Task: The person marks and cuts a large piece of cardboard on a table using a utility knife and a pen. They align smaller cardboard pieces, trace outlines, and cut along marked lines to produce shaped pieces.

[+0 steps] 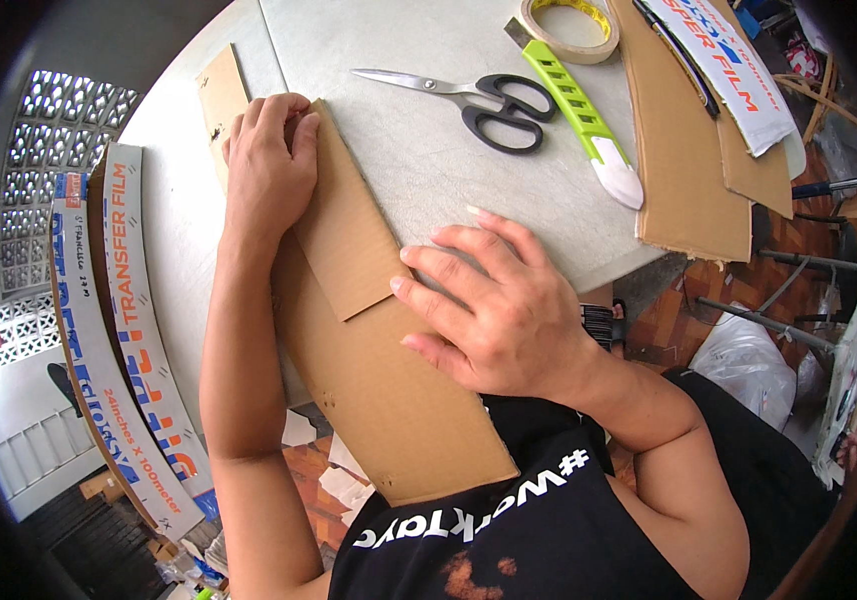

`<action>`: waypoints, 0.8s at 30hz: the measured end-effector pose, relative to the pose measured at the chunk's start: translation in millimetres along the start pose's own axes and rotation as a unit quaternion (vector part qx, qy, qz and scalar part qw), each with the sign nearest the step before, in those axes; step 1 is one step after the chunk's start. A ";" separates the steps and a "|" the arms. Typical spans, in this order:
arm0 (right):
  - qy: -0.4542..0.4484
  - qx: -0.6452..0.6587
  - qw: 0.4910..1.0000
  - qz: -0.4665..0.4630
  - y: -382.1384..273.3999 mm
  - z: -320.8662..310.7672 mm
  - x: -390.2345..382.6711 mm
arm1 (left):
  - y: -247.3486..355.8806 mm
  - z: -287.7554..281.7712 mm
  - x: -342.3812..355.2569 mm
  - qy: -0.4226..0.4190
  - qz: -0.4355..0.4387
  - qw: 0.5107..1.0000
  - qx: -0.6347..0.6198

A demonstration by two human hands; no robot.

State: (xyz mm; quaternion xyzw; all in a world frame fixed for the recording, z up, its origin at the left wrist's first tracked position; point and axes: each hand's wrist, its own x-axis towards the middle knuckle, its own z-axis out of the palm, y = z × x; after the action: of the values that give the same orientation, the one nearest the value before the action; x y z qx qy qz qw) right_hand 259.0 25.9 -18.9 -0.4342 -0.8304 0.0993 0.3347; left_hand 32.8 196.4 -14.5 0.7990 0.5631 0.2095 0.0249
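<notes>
- While I'm looking down through the head view, my left hand [267, 165] lies flat with the fingertips curled onto the top corner of a folded cardboard flap [344, 225], pressing rather than gripping.
- My right hand [499, 305] is spread open, palm down on the flap's lower right edge, fingers fanned toward the left. Nothing pinched in either hand.
- The flap belongs to a long brown cardboard sheet [389, 400] that runs from the white table [429, 170] off its near edge and over my lap.
- I reckon it's light and stiff, corrugated, happy to bend along a crease but easy to dent. The matte face isn't slippery, so flat palms hold it fine; the edges near the fold look like the best place to grab.
- Just beyond my hands: black-handled scissors [489, 105] with steel blades, a lime green utility knife [589, 120] with a white tip, and a roll of beige tape [569, 28].
- More flat cardboard pieces [689, 170] sit stacked on the right, with a long printed box [724, 65] on top.
- Another long printed box [119, 340] leans at my left.
</notes>
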 end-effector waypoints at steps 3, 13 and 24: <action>-0.004 -0.005 1.000 0.000 -0.2 -0.2 0.1 | 0.5 -1.0 -1.0 0.002 0.000 1.000 0.010; 0.000 -0.010 1.000 0.003 -0.1 0.9 0.5 | 1.8 -1.4 -0.9 0.003 0.002 1.000 0.006; -0.001 -0.002 1.000 0.011 -1.8 -2.2 1.1 | 12.9 -2.2 -3.3 0.040 0.051 0.996 0.066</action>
State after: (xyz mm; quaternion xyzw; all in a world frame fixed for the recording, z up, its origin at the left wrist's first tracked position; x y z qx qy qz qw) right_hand 258.8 25.4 -15.9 -0.4440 -0.8260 0.1019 0.3320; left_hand 42.5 188.2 -10.0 0.8176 0.5348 0.2046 -0.0608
